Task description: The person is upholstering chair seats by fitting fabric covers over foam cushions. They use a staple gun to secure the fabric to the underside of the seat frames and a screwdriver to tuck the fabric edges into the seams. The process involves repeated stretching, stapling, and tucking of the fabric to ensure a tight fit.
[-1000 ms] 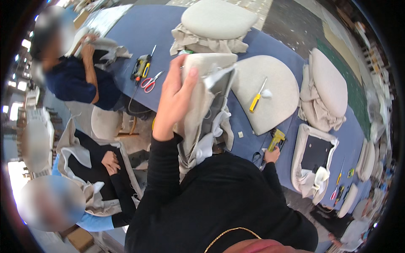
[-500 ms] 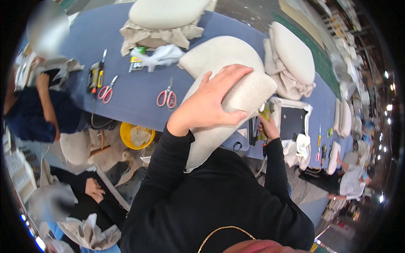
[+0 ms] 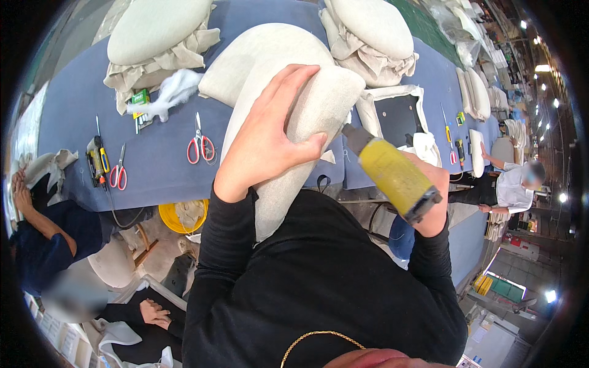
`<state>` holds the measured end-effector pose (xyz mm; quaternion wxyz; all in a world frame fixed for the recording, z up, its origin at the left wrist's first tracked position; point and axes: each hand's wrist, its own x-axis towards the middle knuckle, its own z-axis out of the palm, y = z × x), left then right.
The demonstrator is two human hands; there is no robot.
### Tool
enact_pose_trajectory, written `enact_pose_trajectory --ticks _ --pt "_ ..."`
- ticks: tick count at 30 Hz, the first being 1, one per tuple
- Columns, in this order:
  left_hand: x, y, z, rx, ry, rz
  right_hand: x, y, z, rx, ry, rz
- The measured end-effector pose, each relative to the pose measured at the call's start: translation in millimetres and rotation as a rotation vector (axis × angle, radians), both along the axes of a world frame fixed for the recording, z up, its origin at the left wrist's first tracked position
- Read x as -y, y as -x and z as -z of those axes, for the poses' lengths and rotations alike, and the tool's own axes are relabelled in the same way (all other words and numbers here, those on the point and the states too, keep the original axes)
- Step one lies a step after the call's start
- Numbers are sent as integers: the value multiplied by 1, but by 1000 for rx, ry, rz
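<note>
A beige fabric-covered curved cushion [image 3: 328, 101] stands tilted on edge at the table's front, against my body. My left hand [image 3: 270, 135] grips it, fingers over its upper part and the thumb on the side facing my right. In my right hand [image 3: 434, 190] is a yellow staple gun [image 3: 396, 175] with a dark nose. The nose points at the cushion's right edge; I cannot tell whether it touches. The gun's body hides most of the right fingers.
Red-handled scissors [image 3: 200, 149], white stuffing [image 3: 175, 92] and two more covered cushions, left [image 3: 159, 30] and right [image 3: 371, 34], lie on the blue table [image 3: 165, 178]. An upholstered frame [image 3: 396, 113] lies to the right. A yellow bucket [image 3: 169, 219] stands below. Co-workers sit left; another stands right.
My right hand has lifted the staple gun from beside the table edge up to the cushion's right edge. My left hand keeps its hold. The view has shifted, moving the table things leftward.
</note>
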<state>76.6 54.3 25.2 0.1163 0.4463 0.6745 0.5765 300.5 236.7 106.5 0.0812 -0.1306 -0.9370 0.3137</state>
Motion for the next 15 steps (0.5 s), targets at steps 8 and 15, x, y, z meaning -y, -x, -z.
enact_pose_trajectory --ticks 8,15 --pt "-2 -2 14 -9 -42 -13 11 12 -5 28 -188 -48" --pt "-6 -5 17 -80 -16 -58 -12 0 16 -61 79 108"
